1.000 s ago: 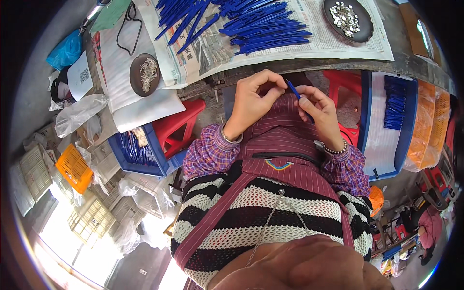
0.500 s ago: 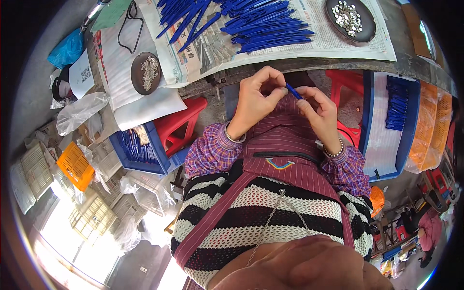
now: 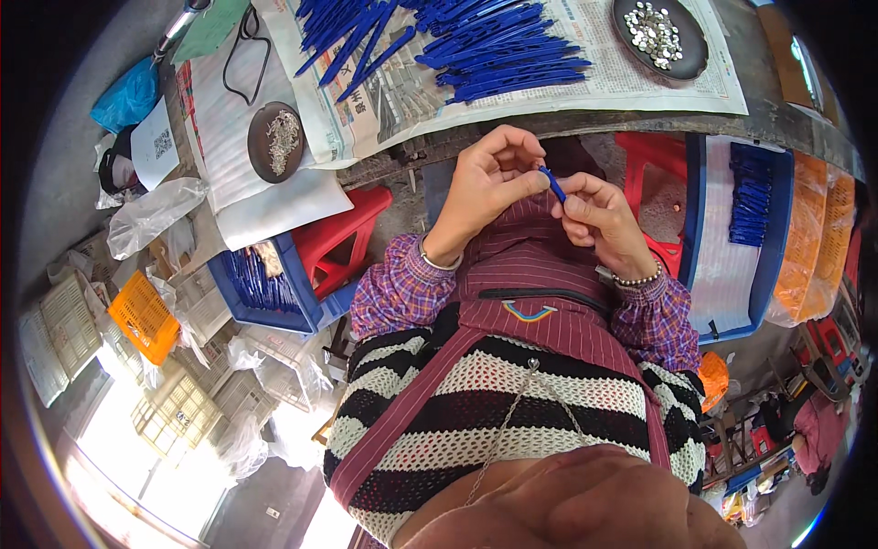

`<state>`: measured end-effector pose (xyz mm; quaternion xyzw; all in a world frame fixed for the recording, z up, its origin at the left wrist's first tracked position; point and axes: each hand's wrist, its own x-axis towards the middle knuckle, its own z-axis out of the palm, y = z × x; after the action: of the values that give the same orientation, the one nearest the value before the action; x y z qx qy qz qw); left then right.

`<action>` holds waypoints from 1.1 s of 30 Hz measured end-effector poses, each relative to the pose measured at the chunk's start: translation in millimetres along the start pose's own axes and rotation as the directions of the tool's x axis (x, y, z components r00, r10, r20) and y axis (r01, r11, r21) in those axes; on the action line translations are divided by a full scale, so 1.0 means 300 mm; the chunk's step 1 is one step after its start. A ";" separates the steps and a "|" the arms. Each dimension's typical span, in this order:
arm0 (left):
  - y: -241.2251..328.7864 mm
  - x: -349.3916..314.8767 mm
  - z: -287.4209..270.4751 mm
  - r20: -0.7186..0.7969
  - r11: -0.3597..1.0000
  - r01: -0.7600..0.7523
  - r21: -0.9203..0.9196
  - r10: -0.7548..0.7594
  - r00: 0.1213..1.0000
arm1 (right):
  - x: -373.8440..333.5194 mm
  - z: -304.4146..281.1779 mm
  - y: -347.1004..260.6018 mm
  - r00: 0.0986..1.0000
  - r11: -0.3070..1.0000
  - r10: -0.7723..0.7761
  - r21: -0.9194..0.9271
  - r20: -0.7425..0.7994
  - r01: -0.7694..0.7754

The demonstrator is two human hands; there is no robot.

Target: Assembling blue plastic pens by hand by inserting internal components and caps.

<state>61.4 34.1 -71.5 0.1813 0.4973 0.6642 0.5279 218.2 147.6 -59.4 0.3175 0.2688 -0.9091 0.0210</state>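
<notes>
My left hand and my right hand meet in front of the apron, both closed on a short, slim blue plastic piece. The left thumb and fingers pinch its upper end, and the right fingertips hold its lower end. Part of it is hidden by my fingers. Beyond my hands, a pile of long, thin blue plastic pieces lies on newspaper. A dark dish of small round silver discs stands at the far right, and another dark dish of tiny metal parts at the left.
The table edge runs just past my hands. Blue trays with more blue pieces stand at right and left, near red stools. Orange baskets flank the right tray. Plastic bags hang at left. Another person is far right.
The blue piece has turned to a steeper slant between my hands. My right fingers have curled further around its lower end; my left hand has barely moved.
</notes>
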 end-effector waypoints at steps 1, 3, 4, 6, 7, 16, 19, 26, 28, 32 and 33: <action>0.003 0.002 0.008 -0.004 1.000 0.000 0.005 0.000 1.000 | 0.002 -0.001 0.001 1.000 1.000 0.005 0.008 0.004 -0.005; 0.016 -0.006 0.006 0.010 0.992 0.118 0.039 -0.119 0.993 | 0.004 -0.001 0.005 1.000 1.000 0.005 0.022 0.001 -0.005; 0.019 -0.009 0.006 0.020 0.984 0.171 0.052 -0.173 0.985 | 0.004 0.001 0.006 1.000 1.000 -0.007 0.019 0.011 0.006; 0.017 -0.016 0.004 0.036 0.994 0.056 0.095 -0.059 0.998 | 0.007 0.008 0.009 0.999 0.995 -0.047 -0.084 0.022 0.048; 0.014 -0.018 0.006 0.044 0.993 -0.002 0.115 -0.003 0.999 | 0.006 0.015 0.008 0.997 0.985 -0.071 -0.158 0.024 0.074; 0.007 -0.020 0.008 -0.047 0.992 -0.111 -0.054 0.108 0.993 | 0.003 -0.027 -0.156 0.608 0.020 -0.755 -0.918 0.245 0.395; 0.007 -0.024 0.016 -0.127 0.996 -0.076 0.044 0.081 0.989 | 0.001 -0.051 -0.266 0.490 -0.142 -0.838 -0.963 0.239 0.227; -0.008 -0.024 0.018 -0.101 0.997 -0.011 -0.083 0.002 0.995 | 0.106 -0.122 -0.384 0.417 -0.451 -0.811 -0.892 0.411 0.001; -0.002 -0.023 0.017 -0.088 0.997 -0.005 -0.071 -0.001 0.996 | 0.124 -0.158 -0.386 0.393 -0.466 -0.808 -0.884 0.438 0.028; -0.010 -0.019 0.013 -0.084 0.995 0.002 -0.104 -0.011 0.996 | 0.107 -0.138 -0.384 0.417 -0.400 -0.822 -0.914 0.388 0.064; -0.017 -0.017 0.013 -0.083 0.994 -0.002 -0.108 -0.007 0.996 | 0.103 -0.136 -0.385 0.431 -0.380 -0.824 -0.923 0.368 0.063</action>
<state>69.0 31.2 -72.6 0.1239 0.4825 0.6964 0.5166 192.6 270.9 -49.3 0.2657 0.9115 -0.1769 -0.2595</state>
